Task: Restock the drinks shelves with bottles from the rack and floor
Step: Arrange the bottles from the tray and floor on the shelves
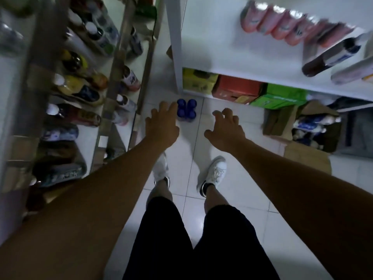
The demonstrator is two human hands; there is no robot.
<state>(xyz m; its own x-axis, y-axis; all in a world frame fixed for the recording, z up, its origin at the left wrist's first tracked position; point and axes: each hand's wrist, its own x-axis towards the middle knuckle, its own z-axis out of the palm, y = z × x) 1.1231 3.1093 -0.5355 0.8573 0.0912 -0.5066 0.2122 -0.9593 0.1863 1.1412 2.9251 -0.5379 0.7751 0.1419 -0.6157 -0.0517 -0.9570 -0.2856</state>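
Note:
Several blue-capped bottles [186, 110] stand together on the white tiled floor near the foot of the white rack [222, 55]. Both my arms stretch down toward them. My left hand [161, 126] hovers just left of the caps, fingers spread and loosely bent, holding nothing. My right hand [225, 128] is a little to the right of the bottles, fingers loosely curled, empty. The drinks shelves [113, 77] on the left carry assorted bottles, seen blurred.
Pink packets [282, 25] and a dark bottle [331, 55] lie on the white rack's shelf. Yellow, red and green cartons [238, 89] sit beneath it. An open cardboard box [302, 128] with goods stands on the floor at right. My white shoes [216, 170] are below the hands.

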